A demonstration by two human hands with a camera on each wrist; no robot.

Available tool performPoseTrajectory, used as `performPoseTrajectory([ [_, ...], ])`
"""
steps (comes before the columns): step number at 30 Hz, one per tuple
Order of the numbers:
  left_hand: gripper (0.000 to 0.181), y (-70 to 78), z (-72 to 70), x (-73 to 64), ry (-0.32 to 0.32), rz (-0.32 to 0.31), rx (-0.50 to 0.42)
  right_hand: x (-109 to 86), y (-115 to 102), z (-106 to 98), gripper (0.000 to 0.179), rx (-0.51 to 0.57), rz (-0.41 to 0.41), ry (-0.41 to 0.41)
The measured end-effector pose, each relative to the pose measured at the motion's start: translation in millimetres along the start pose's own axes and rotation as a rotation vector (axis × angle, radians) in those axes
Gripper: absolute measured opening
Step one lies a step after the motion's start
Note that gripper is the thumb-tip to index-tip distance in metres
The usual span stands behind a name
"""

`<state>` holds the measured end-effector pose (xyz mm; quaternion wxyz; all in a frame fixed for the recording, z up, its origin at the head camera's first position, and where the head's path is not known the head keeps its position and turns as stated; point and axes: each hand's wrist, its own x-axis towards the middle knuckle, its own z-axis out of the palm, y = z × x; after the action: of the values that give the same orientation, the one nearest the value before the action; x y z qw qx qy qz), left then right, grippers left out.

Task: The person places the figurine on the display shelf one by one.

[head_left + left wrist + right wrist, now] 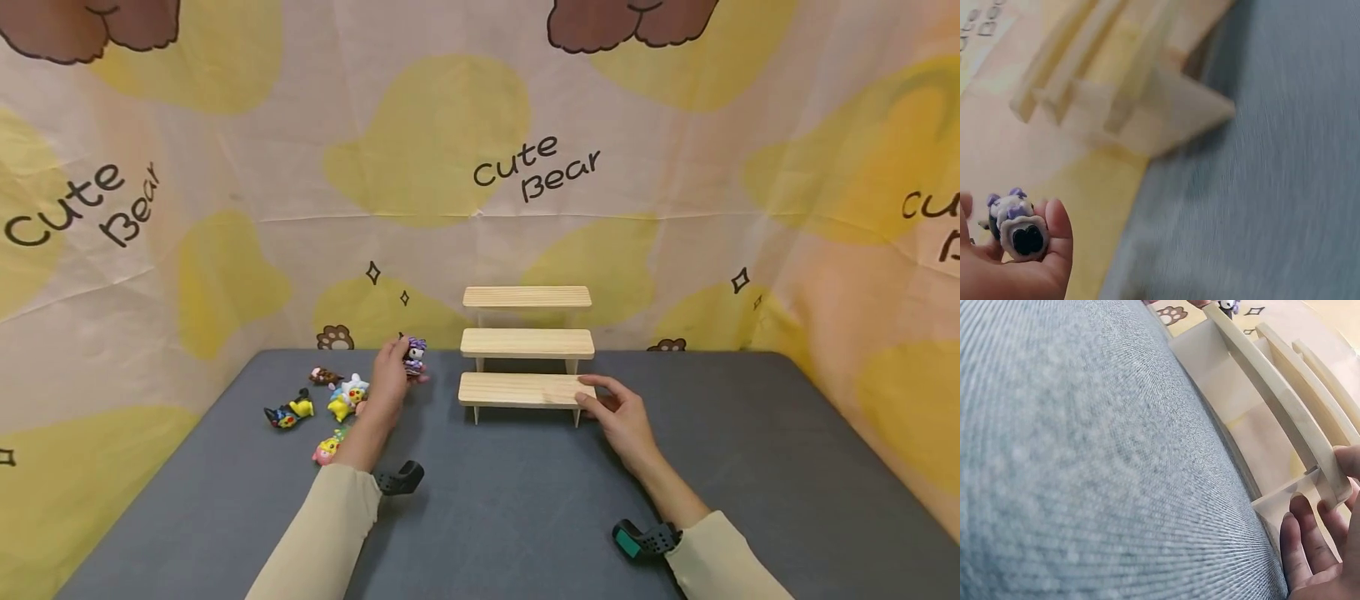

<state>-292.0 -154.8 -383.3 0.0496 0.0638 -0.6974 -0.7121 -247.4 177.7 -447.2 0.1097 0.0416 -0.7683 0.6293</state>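
My left hand (386, 379) holds a small purple-and-white figurine (416, 358) above the table, left of a three-tier wooden display stand (517, 390). In the left wrist view the figurine (1022, 228) sits between thumb and fingers, a dark patch on its underside showing. My right hand (621, 419) grips the right end of the stand's lowest board. The right wrist view has the thumb at the board's edge and the other fingers (1316, 531) below it, beside the pale side support.
Left of my left forearm lie several small figurines: a black-and-yellow one (288, 411), a brown one (325, 377), a white-and-yellow one (347, 396) and a pink-and-yellow one (327, 448). A patterned cloth (427, 142) hangs behind the dark grey table (510, 517).
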Motion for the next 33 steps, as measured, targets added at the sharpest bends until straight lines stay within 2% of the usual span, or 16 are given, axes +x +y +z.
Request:
performPoseTrajectory([
  [4, 0.044, -0.4, 5.4, -3.9, -0.024, -0.046, -0.079, 0.3, 1.2, 1.1, 0.038, 0.008, -0.005, 0.001],
  [8, 0.046, -5.4, 5.9, -6.5, -0.069, -0.053, -0.055, 0.4, 2.9, 1.2, 0.037, 0.008, -0.008, 0.012],
  [11, 0.047, -7.4, 4.0, -9.4, -0.085, -0.039, 0.024, -0.2, 4.7, 1.1, 0.036, -0.006, -0.007, 0.015],
  [15, 0.057, -7.7, -2.3, -13.0, -0.050, -0.029, 0.169, -2.2, 6.8, 1.7, 0.036, -0.014, 0.002, 0.016],
  [17, 0.059, -7.4, -7.1, -14.8, -0.026, -0.031, 0.210, -3.1, 7.5, 2.3, 0.035, -0.012, 0.008, 0.012],
  [23, 0.049, -2.0, -16.1, -19.3, 0.013, 0.009, 0.242, -1.9, 6.0, 2.3, 0.035, -0.018, -0.007, 0.006],
  [28, 0.049, 4.9, -13.1, -19.6, 0.042, 0.036, 0.244, -1.3, 4.4, -0.6, 0.036, -0.022, -0.019, 0.009],
  [33, 0.046, 10.0, -9.1, -18.4, 0.037, 0.116, 0.280, -0.7, 1.7, 0.0, 0.036, -0.020, -0.020, 0.015],
])
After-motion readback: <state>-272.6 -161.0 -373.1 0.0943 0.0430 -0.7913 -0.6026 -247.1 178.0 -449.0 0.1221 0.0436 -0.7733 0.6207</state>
